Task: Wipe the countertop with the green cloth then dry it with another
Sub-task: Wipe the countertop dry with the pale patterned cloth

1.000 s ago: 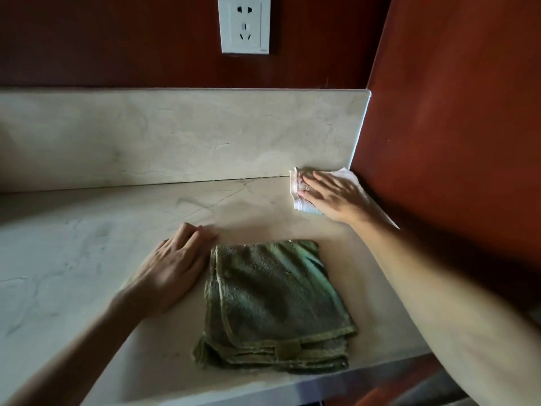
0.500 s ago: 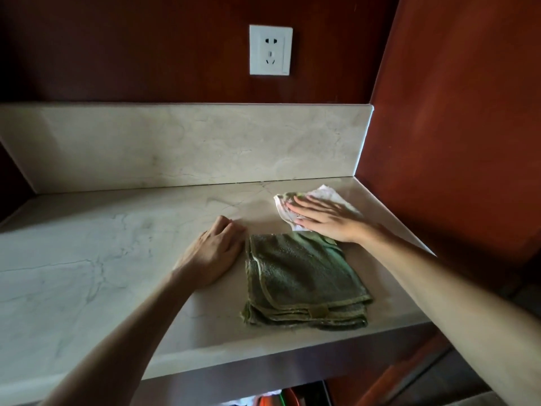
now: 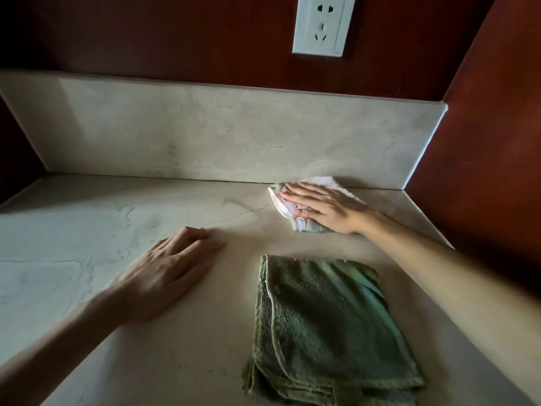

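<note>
A white wall socket sits above the pale marble backsplash, and nothing blocks the veined marble countertop. The folded green terry cloth lies near the front edge, right of centre. Right hand, fingers together and flat, presses the crumpled white cloth down near the back right corner; left hand rests palm-down, fingers loosely together, holding nothing.

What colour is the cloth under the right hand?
Mostly white, with a greenish edge, seen in the head view: the cloth under the right hand.
</note>
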